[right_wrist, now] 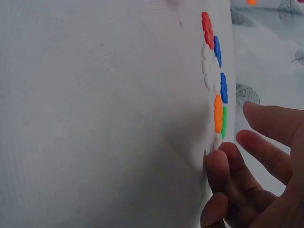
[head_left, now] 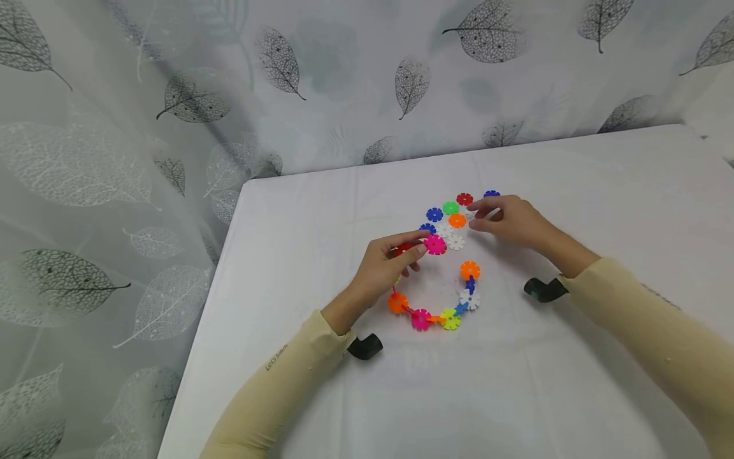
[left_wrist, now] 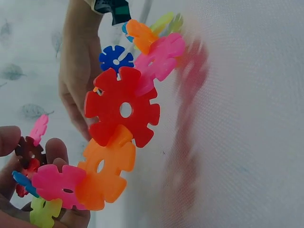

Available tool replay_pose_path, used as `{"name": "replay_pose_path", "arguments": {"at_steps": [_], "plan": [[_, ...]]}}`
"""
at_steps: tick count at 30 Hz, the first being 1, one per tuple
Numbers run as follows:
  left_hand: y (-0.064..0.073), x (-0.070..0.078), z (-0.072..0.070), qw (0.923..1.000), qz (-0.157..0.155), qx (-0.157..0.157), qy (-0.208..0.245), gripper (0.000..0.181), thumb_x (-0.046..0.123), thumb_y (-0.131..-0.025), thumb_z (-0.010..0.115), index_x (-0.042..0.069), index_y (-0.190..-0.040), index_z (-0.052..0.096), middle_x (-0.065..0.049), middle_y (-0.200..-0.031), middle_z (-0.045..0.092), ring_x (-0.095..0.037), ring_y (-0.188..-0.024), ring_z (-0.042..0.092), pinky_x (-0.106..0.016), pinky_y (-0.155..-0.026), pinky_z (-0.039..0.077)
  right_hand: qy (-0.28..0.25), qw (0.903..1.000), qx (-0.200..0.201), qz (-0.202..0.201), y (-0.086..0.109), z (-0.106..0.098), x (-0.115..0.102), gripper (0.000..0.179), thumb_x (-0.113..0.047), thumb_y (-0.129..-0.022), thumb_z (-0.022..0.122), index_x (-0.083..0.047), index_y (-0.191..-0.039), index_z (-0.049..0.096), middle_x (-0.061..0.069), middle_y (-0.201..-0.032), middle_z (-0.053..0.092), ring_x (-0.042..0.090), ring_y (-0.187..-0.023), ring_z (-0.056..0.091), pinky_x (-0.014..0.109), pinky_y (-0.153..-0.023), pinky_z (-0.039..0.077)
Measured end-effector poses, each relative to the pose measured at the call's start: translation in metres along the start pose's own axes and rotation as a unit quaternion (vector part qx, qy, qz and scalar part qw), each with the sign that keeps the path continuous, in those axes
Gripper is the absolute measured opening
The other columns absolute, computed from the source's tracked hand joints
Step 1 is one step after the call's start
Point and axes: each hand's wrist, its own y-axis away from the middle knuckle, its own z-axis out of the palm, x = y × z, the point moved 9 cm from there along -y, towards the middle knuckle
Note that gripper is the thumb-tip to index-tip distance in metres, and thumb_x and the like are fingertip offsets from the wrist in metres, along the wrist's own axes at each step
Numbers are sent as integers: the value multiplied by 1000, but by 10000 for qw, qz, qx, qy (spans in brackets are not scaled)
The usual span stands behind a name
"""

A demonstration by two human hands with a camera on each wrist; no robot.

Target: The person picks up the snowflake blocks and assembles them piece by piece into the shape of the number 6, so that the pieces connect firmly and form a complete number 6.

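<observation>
The left hand (head_left: 385,268) gripped the chain of discs (head_left: 436,312) at its pink disc (head_left: 435,245). The right hand (head_left: 507,220), fingers relaxed, reached for a white disc (head_left: 471,215) in the loose pile beyond the chain. Next, I think, it must pinch that disc and slot it on.

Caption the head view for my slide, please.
Left hand holds a snowflake-disc chain; right hand reaches loose discs.

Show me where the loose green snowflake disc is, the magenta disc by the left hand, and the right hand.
green disc (head_left: 450,207), head view, on its flat centre.
magenta disc (head_left: 435,245), head view, on its middle, at the left hand's fingertips.
right hand (head_left: 512,220), head view, on the back of the hand.
</observation>
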Motion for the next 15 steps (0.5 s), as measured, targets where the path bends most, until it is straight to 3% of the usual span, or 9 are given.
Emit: {"name": "replay_pose_path", "arguments": {"at_steps": [3, 6, 10, 15], "plan": [[0, 0, 0, 10000, 4, -8, 27, 35, 22, -101, 65, 17, -136, 67, -12, -115, 69, -43, -93, 64, -49, -78, 55, 221, 9992, -302, -159, -1, 10, -3, 39, -27, -97, 71, -7, -130, 68, 13, -113, 67, 32, -96, 60, 38, -75, 53], [1, 0, 0, 10000, -10, -17, 28, 34, 22, -101, 65, 17, -135, 68, -15, -117, 68, -41, -92, 65, -42, -76, 56, 318, 9984, -428, -210, 0, 17, -6, 36, -27, -96, 72, -9, -126, 71, 11, -110, 69, 28, -93, 58, 35, -72, 51], [1, -1, 1, 10000, -56, -3, -10, 35, 23, -101, 65, 16, -135, 67, -10, -117, 70, -33, -89, 67, -31, -72, 55, 449, 9978, -450, -210, 0, 23, -9, 36, -31, -92, 77, -12, -122, 74, 8, -107, 69, 27, -94, 57, 35, -74, 53], [1, -3, 1, 10000, -67, -9, -57, 37, 23, -101, 66, 14, -137, 66, 0, -113, 71, -26, -86, 68, -33, -72, 56, 588, 9970, -449, -243, 1, 28, -12, 35, -31, -87, 82, -13, -117, 76, 7, -109, 67, 26, -96, 57, 37, -76, 54]]}}
